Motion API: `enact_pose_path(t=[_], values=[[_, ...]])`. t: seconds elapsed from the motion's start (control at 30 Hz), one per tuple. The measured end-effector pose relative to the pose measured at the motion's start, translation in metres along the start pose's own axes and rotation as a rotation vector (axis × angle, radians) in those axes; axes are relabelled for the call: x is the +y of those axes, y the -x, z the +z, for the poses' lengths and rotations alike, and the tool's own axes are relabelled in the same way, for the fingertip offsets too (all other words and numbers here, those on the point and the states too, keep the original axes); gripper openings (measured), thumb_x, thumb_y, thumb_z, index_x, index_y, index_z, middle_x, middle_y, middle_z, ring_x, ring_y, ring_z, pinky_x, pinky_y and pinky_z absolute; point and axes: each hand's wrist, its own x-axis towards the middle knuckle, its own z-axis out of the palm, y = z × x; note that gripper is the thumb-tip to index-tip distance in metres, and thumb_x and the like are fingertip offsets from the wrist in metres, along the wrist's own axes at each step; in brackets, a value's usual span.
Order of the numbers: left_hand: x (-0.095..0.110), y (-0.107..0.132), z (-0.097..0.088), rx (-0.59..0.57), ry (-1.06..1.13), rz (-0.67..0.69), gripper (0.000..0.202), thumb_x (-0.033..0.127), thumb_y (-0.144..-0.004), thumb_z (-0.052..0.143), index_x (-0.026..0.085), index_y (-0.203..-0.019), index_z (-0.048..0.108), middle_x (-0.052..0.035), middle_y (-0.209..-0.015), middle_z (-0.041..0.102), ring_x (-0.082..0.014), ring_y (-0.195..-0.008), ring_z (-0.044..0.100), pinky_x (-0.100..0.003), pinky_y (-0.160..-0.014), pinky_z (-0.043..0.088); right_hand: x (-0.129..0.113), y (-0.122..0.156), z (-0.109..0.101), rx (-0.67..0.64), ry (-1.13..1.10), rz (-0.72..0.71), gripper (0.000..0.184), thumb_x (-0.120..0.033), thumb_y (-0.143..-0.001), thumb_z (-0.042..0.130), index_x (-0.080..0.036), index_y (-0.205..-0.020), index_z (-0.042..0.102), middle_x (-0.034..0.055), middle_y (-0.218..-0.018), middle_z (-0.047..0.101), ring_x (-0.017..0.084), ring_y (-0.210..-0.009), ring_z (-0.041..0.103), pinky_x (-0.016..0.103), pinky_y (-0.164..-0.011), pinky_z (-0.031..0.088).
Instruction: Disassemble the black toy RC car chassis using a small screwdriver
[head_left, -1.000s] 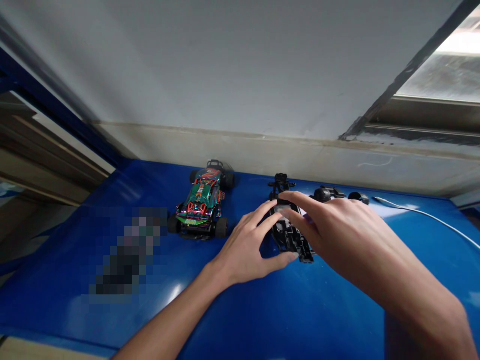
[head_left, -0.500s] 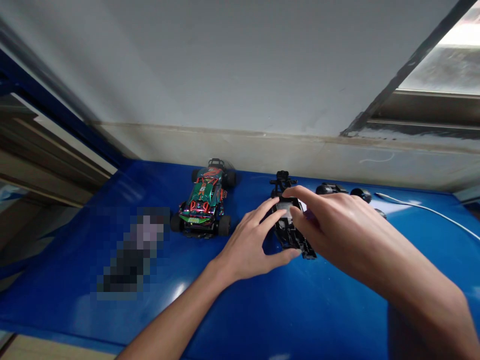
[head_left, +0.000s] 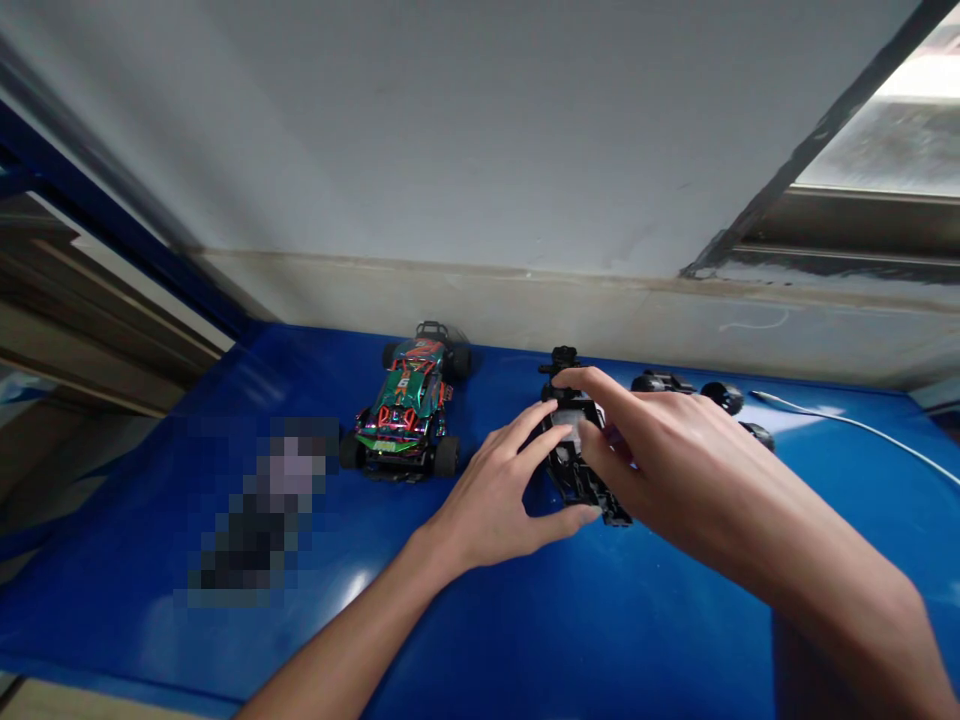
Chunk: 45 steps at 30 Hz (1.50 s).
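Observation:
A black toy car chassis (head_left: 574,470) with a greyish patch in its middle lies on the blue table. My left hand (head_left: 499,490) is at its left side, fingertips on the frame and thumb at the near end, gripping it. Over the right side arches my right hand (head_left: 652,430), its index finger bent toward the far part and its thumb near the grey patch. Something purplish shows under that palm, mostly hidden, so its kind is unclear. Left of my hands stands a green and red toy car (head_left: 409,405) on black wheels.
Black wheeled car parts (head_left: 664,382) and a loose-looking wheel (head_left: 722,397) sit behind my right hand. A white cable (head_left: 847,425) runs along the right. At left there is a pixelated patch (head_left: 262,515). The wall (head_left: 480,290) borders the table's far edge.
My right index finger has shifted slightly left over the far part of the chassis. The left hand keeps its place on the chassis. The view has tilted a little.

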Motion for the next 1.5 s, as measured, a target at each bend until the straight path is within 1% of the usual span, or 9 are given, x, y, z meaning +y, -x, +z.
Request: enact_pose_path(t=[0.17, 0.37, 0.53, 0.63, 0.87, 0.97, 1.17, 1.4, 1.5], values=[[0.0, 0.0, -0.001, -0.01, -0.01, -0.012, 0.082, 0.064, -0.091, 0.073, 0.026, -0.16, 0.048, -0.0115, -0.177, 0.032, -0.0389, -0.16, 0.038, -0.061, -0.128, 0.04, 0.006, 0.0, 0.001, -0.041, 0.04, -0.023, 0.037, -0.03, -0.109, 0.042, -0.027, -0.143, 0.055, 0.0011, -0.069, 0.071, 0.021, -0.055, 0.063, 0.032, -0.054, 0.022], [-0.002, -0.001, 0.0, -0.001, 0.002, -0.019, 0.081, 0.057, -0.091, 0.076, 0.028, -0.161, 0.047, -0.011, -0.178, 0.03, -0.0392, -0.161, 0.037, -0.061, -0.128, 0.041, 0.006, 0.004, -0.007, -0.058, -0.155, -0.073, 0.071, -0.012, -0.096, 0.054, -0.031, -0.162, 0.034, 0.0012, -0.094, 0.076, 0.019, -0.076, 0.07, 0.029, -0.06, 0.031], [-0.005, 0.0, 0.002, 0.002, -0.027, -0.022, 0.078, 0.059, -0.092, 0.073, 0.027, -0.159, 0.048, -0.0125, -0.176, 0.034, -0.0393, -0.161, 0.037, -0.061, -0.128, 0.04, -0.003, -0.001, -0.013, -0.1, -0.162, 0.042, 0.028, -0.029, -0.108, 0.048, -0.025, -0.134, 0.059, 0.0002, -0.075, 0.07, 0.02, -0.066, 0.065, 0.031, -0.059, 0.028], [-0.006, 0.001, 0.002, -0.013, -0.045, -0.025, 0.082, 0.062, -0.093, 0.072, 0.024, -0.161, 0.045, -0.0149, -0.174, 0.036, -0.0395, -0.161, 0.036, -0.062, -0.128, 0.039, -0.004, -0.003, -0.013, -0.11, -0.107, 0.028, 0.027, -0.033, -0.113, 0.041, -0.023, -0.119, 0.065, 0.001, -0.071, 0.068, 0.018, -0.061, 0.06, 0.031, -0.059, 0.026], [-0.002, -0.001, 0.0, -0.014, -0.036, -0.027, 0.079, 0.055, -0.092, 0.076, 0.026, -0.16, 0.048, -0.0131, -0.177, 0.031, -0.0397, -0.16, 0.038, -0.061, -0.128, 0.04, 0.004, 0.005, -0.011, -0.093, -0.165, -0.058, 0.053, -0.014, -0.105, 0.044, -0.025, -0.157, 0.039, 0.001, -0.083, 0.071, 0.019, -0.071, 0.065, 0.031, -0.061, 0.028], [-0.003, -0.001, 0.0, -0.011, -0.039, -0.03, 0.078, 0.055, -0.092, 0.075, 0.026, -0.16, 0.048, -0.0131, -0.177, 0.03, -0.0391, -0.16, 0.039, -0.06, -0.128, 0.04, 0.002, 0.005, -0.014, -0.091, -0.195, -0.036, 0.053, -0.016, -0.106, 0.045, -0.027, -0.157, 0.037, 0.003, -0.092, 0.074, 0.021, -0.079, 0.069, 0.031, -0.062, 0.029], [-0.005, 0.0, 0.002, -0.001, -0.047, -0.023, 0.078, 0.059, -0.093, 0.073, 0.027, -0.159, 0.048, -0.0126, -0.175, 0.034, -0.0407, -0.158, 0.041, -0.061, -0.126, 0.043, -0.003, -0.002, -0.016, -0.128, -0.068, 0.06, 0.037, -0.025, -0.111, 0.041, -0.023, -0.146, 0.052, -0.0002, -0.069, 0.065, 0.02, -0.059, 0.06, 0.033, -0.057, 0.022], [-0.006, -0.001, 0.002, -0.015, -0.039, -0.036, 0.077, 0.056, -0.092, 0.074, 0.024, -0.158, 0.05, -0.0124, -0.179, 0.027, -0.0412, -0.159, 0.038, -0.059, -0.127, 0.043, 0.002, 0.006, -0.013, -0.091, -0.189, -0.071, 0.076, -0.01, -0.097, 0.055, -0.031, -0.164, 0.026, 0.0007, -0.093, 0.074, 0.021, -0.078, 0.068, 0.031, -0.064, 0.03], [-0.008, 0.0, 0.003, -0.016, -0.044, -0.029, 0.079, 0.057, -0.093, 0.073, 0.025, -0.16, 0.047, -0.0124, -0.178, 0.027, -0.04, -0.159, 0.039, -0.058, -0.127, 0.043, -0.002, 0.003, -0.014, -0.087, -0.186, -0.012, 0.059, -0.016, -0.101, 0.055, -0.025, -0.156, 0.039, 0.003, -0.094, 0.073, 0.021, -0.077, 0.068, 0.031, -0.062, 0.029]])
